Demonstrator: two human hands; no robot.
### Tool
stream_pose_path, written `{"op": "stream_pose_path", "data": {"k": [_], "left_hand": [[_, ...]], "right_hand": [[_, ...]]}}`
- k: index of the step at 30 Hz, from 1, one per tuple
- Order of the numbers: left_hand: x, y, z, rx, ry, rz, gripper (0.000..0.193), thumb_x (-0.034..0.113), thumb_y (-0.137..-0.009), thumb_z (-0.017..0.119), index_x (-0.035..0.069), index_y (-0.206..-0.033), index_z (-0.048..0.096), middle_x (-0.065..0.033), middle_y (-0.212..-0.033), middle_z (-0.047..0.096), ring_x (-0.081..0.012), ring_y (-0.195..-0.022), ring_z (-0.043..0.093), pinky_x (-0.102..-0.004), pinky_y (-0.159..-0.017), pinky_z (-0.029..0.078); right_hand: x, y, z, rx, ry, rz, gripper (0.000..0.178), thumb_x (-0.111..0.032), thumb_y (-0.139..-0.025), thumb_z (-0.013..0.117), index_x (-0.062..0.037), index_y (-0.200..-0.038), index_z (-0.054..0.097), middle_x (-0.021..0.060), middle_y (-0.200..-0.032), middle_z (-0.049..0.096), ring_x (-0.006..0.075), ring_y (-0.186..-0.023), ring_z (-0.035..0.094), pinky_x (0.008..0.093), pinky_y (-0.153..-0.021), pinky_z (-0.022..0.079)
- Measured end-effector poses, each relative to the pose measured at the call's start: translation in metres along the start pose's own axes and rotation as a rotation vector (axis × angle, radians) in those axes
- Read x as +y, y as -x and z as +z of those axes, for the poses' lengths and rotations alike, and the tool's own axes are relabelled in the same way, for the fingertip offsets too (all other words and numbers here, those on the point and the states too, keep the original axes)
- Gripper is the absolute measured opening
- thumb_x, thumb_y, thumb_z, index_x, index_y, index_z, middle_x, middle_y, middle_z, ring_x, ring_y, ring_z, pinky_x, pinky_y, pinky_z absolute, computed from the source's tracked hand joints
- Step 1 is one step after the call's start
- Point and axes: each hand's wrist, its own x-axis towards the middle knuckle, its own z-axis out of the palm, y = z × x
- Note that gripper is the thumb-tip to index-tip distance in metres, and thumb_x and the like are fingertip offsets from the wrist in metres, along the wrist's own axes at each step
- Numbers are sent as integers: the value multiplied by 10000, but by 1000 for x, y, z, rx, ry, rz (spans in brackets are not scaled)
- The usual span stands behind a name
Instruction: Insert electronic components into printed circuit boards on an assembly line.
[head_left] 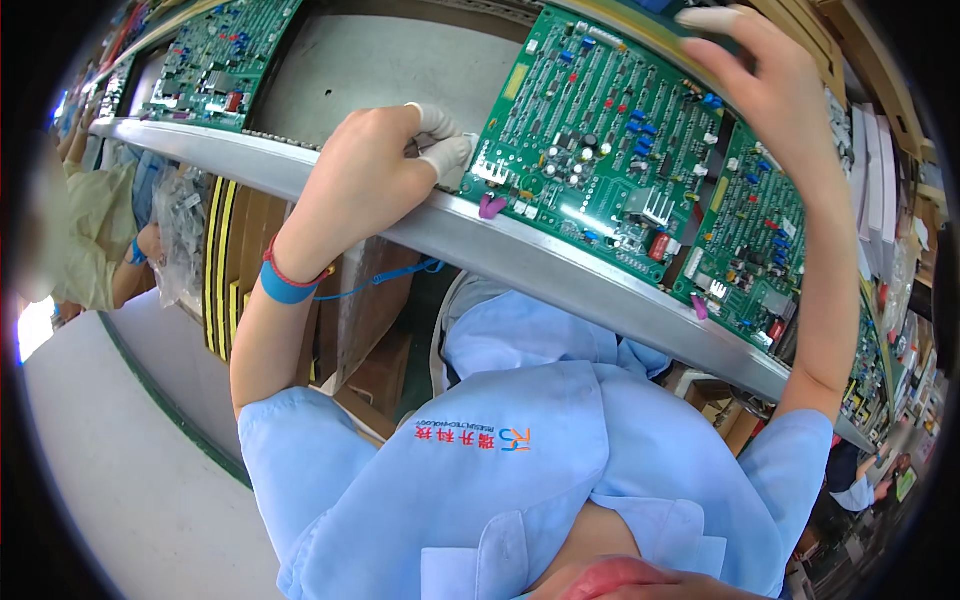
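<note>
A green circuit board [540, 130] crowded with small parts lies on the rail line before me. At its left edge is my left hand [375, 165], with white finger cots on thumb and forefinger. Those fingers are pinched together beside a white connector; what they hold, if anything, is too small to make out. Purple clips [492, 206] show on the near edge of the board. Over the far right corner, my right hand [775, 80] is raised with thumb and forefinger apart and nothing visible between them. One of its fingertips also wears a white cot.
A second green board [745, 230] lies to the right, and another board [215, 60] farther left. The metal rail [570, 265] runs along the near side. Behind my right hand are a blue bin [655, 5] and cardboard boxes. At far left is another person's hand [150, 243].
</note>
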Motion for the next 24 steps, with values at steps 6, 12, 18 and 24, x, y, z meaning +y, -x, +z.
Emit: {"op": "stream_pose_path", "data": {"k": [6,12,18,24], "left_hand": [[11,-13,1,-125,-202,-113,250,190,-844,699,-60,-860,698,-149,-703,681,-198,-610,625,-340,-615,498],[24,-21,-2,-165,-364,-152,245,195,-821,689,-50,-824,705,-174,-671,656,-264,-591,626,-365,-616,496],[32,-27,-9,-207,-369,-124,219,192,-817,685,-24,-800,711,-174,-646,643,-287,-585,620,-389,-617,491],[33,-25,-7,-220,-436,-113,233,223,-827,695,-6,-791,714,-172,-660,654,-306,-616,644,-388,-623,497]], "right_hand": [[19,56,-20,-21,-22,219,220,-166,-883,680,-89,-1088,708,23,-888,649,109,-634,484,251,-608,416],[37,90,-32,33,-42,367,238,-143,-883,681,-64,-1106,700,22,-927,649,93,-647,470,236,-615,401],[60,115,-62,112,44,416,224,-165,-917,669,-76,-1120,706,8,-927,649,71,-696,494,212,-648,406],[147,150,-104,324,354,552,284,-226,-955,638,-144,-1225,675,-7,-997,686,61,-797,568,203,-730,446]]}}
